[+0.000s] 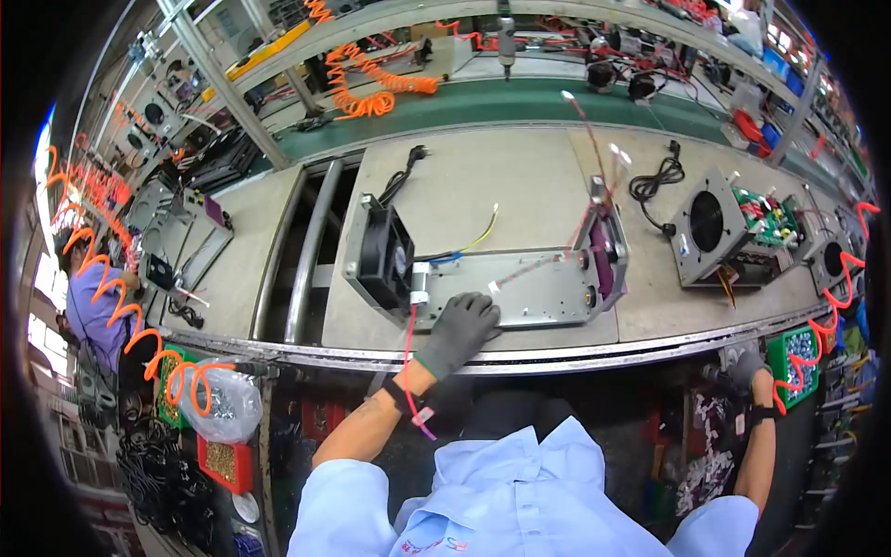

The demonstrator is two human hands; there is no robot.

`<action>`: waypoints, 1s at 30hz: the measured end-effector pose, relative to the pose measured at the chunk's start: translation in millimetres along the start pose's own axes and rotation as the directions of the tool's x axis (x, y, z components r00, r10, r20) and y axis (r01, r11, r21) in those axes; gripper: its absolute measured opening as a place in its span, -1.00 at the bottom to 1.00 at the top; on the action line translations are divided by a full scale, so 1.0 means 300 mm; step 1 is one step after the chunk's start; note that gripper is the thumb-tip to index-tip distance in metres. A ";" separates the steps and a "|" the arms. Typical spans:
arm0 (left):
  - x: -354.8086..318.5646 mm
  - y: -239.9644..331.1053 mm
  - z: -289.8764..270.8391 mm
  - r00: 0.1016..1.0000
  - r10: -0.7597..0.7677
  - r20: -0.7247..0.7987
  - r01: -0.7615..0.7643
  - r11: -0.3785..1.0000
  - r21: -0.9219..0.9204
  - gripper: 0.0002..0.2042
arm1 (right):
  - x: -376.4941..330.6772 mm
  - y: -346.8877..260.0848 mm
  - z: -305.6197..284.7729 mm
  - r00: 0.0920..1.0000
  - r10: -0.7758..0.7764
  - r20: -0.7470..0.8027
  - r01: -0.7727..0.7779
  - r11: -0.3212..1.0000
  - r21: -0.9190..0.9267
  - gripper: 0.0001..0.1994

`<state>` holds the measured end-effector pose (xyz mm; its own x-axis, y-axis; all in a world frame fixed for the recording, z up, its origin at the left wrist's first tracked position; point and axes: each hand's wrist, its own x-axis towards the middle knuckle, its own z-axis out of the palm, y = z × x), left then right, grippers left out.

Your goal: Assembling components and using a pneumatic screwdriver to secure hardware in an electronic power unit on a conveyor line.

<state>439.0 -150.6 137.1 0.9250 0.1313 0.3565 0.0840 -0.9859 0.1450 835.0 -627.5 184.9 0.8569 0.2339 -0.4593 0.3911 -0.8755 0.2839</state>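
Observation:
My left hand (459, 331), in a dark grey glove, lies on the front edge of a metal chassis (538, 278). Its fingers lie over the plate, slightly bent, and I see nothing held in them. The chassis carries a black fan (385, 249) at its left end and a purple-faced upright panel (605, 251) at its right. Beside the fan sits a small white block (420, 283) with a pink wire (409, 339) hanging past my wrist. Far to the right, my gloved right hand (745, 369) is beside a green bin of small metal parts (794, 362); its fingers are hard to make out.
A partly built unit with a green circuit board (768, 218) stands right, near a coiled black power cord (657, 186). Left, past a roller gap (314, 251), lies another chassis (200, 246). Orange coiled hoses (367, 100) hang around; a co-worker (93, 297) is at far left.

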 end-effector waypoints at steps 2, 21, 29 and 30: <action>0.008 -0.011 0.015 1.000 -0.001 -0.028 0.000 1.000 -0.027 -0.64 | -0.020 -0.029 0.005 0.997 0.051 -0.062 -0.050 0.999 0.015 -0.41; -0.531 0.173 -0.068 0.418 -0.736 -0.533 0.686 0.640 -0.346 -0.68 | -0.509 -1.210 -0.139 0.145 -0.600 -0.787 0.987 0.143 0.072 -0.77; -0.898 0.339 -0.286 0.008 -0.804 -0.594 0.779 0.377 -0.501 -0.85 | -0.578 -1.524 -0.088 -0.061 -0.650 -0.757 0.995 -0.098 0.005 -0.62; -0.989 0.347 -0.303 -0.073 -0.780 -0.622 0.843 0.285 -0.457 -0.85 | -0.556 -1.552 -0.066 -0.099 -0.662 -0.743 0.994 -0.107 -0.037 -0.58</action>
<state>139.7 -282.8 130.4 -0.3635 0.8239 0.4348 0.6344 -0.1228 0.7631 516.6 -250.7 146.1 -0.0947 0.8708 0.4824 0.8219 0.3418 -0.4556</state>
